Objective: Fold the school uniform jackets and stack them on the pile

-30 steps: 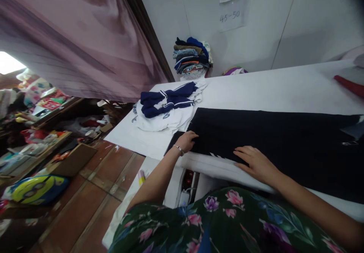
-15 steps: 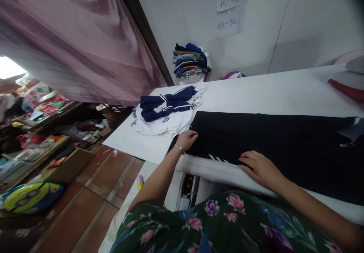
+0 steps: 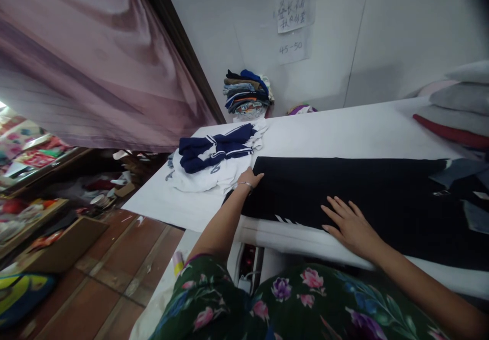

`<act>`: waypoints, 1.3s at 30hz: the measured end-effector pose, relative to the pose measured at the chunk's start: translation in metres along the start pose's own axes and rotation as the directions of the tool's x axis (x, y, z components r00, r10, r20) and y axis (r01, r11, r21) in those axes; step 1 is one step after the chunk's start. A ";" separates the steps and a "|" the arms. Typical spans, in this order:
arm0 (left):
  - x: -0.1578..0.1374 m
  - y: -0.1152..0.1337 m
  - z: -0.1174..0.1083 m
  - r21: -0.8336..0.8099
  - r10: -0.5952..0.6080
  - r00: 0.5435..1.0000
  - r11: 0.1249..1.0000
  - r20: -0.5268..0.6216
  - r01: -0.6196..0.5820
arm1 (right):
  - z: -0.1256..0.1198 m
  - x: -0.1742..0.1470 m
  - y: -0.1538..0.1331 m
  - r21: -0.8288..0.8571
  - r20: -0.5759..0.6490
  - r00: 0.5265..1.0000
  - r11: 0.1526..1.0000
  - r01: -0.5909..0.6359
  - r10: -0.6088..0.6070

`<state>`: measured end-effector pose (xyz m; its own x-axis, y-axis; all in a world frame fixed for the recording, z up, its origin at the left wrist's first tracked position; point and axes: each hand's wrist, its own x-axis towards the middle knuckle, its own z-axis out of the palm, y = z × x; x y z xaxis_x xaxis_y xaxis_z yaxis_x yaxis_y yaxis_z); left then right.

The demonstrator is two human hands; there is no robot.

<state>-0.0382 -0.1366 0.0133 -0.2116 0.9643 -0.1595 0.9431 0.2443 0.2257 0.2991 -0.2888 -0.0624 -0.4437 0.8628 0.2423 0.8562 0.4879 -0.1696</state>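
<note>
Room: pale wall (image 3: 412,34) behind, handwritten notes (image 3: 292,16) stuck on it; mauve curtain (image 3: 95,64) at left, tiled floor (image 3: 95,294) below.
Desk: white desk (image 3: 344,133), runs across the view under the wall.
Black garment: black garment (image 3: 313,182), laid long and mostly flat on the desk, near its front edge, running off to the right side of the view; white stripes (image 3: 288,220) at the near edge.
Garment feel: looks soft, limp and fairly light; should bend easily, nothing fragile; whether slippery, can't tell.
Where to hold: left end and near edge look like the handiest grips; lifted by one point it would probably sag, so two spread holds seem better.
Left hand: left hand (image 3: 251,178) at the garment's left end, fingers bunched, thumb side toward the cloth; pinching or only touching, can't tell.
Right hand: right hand (image 3: 344,223) spread flat, palm down, fingers apart, resting on the garment by its near edge; nothing gripped.
Garment vs hands: cloth lies between the two hands, beyond them toward the wall, and well past the right hand.
Left of garment: navy garment (image 3: 227,140) on a white shirt (image 3: 198,177), just beside the left hand.
Far side: clothes pile (image 3: 246,93) near the wall.
Far right: grey and red stack (image 3: 458,114), partly cut off.
</note>
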 end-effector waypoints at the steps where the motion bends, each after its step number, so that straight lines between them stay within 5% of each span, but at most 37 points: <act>1: 0.005 0.000 -0.001 -0.003 -0.011 1.000 1.000 0.012 0.011 | 0.001 0.000 0.000 -0.002 -0.003 1.000 1.000 -0.003 0.003; 13: 0.047 -0.010 -0.002 -0.067 -0.066 0.984 0.995 0.164 0.078 | -0.020 0.007 -0.011 0.121 0.020 0.999 0.991 -0.052 0.050; 17: 0.044 -0.008 -0.006 -0.087 -0.019 0.990 0.996 0.141 0.032 | -0.024 0.014 -0.014 0.077 -0.032 0.994 0.992 -0.098 0.100; 26: 0.030 -0.006 -0.018 -0.213 0.113 0.986 0.973 0.122 -0.085 | -0.012 0.014 -0.008 0.113 0.093 0.985 0.982 -0.153 0.142; 35: 0.010 0.004 -0.044 -0.471 0.248 0.949 0.872 0.195 -0.131 | -0.031 0.031 -0.013 0.294 0.048 0.986 0.941 -0.168 0.161; 39: 0.004 0.018 -0.062 -0.575 0.333 0.922 0.801 0.197 -0.167 | -0.029 0.039 -0.012 0.317 0.174 0.974 0.928 -0.195 0.146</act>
<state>-0.0381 -0.1218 0.0765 0.1700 0.9502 -0.2613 0.6433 0.0939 0.7598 0.2794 -0.2647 -0.0230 -0.3533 0.9344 0.0455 0.7975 0.3262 -0.5075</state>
